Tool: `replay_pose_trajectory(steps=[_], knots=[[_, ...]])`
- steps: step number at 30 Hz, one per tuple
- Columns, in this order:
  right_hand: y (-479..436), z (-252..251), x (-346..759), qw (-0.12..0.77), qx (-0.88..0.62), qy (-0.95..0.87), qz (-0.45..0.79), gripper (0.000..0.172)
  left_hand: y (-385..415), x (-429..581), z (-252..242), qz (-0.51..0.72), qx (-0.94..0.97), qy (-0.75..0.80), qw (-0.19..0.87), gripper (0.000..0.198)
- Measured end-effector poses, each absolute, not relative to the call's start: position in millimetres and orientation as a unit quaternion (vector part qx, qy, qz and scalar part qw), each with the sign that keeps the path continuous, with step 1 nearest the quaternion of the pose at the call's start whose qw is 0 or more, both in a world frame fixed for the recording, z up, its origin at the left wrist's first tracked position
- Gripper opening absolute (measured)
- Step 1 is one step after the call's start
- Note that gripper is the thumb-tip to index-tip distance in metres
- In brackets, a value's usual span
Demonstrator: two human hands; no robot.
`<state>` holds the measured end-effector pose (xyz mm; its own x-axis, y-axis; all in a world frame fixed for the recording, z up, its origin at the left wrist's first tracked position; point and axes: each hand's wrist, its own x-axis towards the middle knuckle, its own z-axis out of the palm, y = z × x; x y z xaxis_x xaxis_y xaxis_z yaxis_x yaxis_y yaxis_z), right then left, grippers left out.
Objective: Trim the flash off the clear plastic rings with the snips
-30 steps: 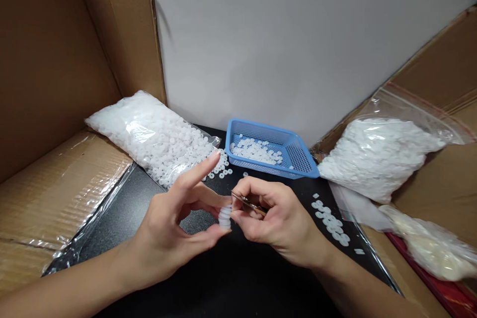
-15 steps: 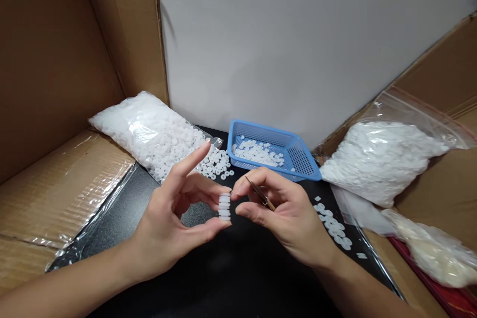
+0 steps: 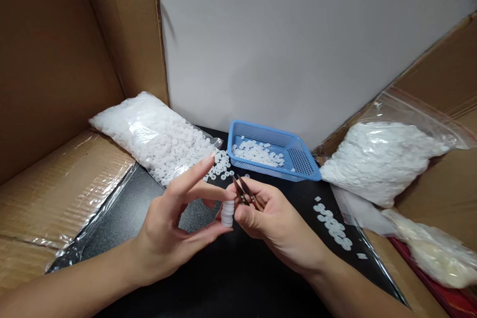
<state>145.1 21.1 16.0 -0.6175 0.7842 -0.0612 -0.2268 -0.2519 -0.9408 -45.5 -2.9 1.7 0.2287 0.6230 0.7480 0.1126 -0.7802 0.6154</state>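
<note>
Between the fingers and thumb of my left hand (image 3: 175, 223) is an upright stack of white discs (image 3: 227, 213). My right hand (image 3: 276, 223) is closed around small dark snips (image 3: 247, 194), whose two pointed blades are apart and point up and to the left. Its fingertips are close to the right side of the stack; whether they touch it is hard to tell. Behind my hands stands a blue perforated basket (image 3: 274, 171) with loose small white rings inside.
A clear bag of white rings (image 3: 149, 131) lies back left, rings spilling from its mouth. Flat white discs (image 3: 333, 226) lie on the black table (image 3: 231, 283) at right. Another full bag (image 3: 383, 159) rests back right. Cardboard walls (image 3: 44, 59) enclose the left side.
My right hand has moved left and turned, and the blades of the snips now show spread apart. The stack in my left hand has shifted slightly right and down and turned a little.
</note>
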Motion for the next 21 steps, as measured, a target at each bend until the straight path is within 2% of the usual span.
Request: replay_pose_trajectory(steps=[4,21], knots=[[20.3,15.4,146.5,0.326,-0.262,-0.515,0.748,0.031,-3.3,-44.2,0.2,0.575,0.739,0.246,0.249,0.094],[21.6,14.1,148.1,0.292,-0.258,-0.496,0.776,0.034,-8.5,-42.2,-0.7,0.585,0.697,0.258,0.325,0.094]])
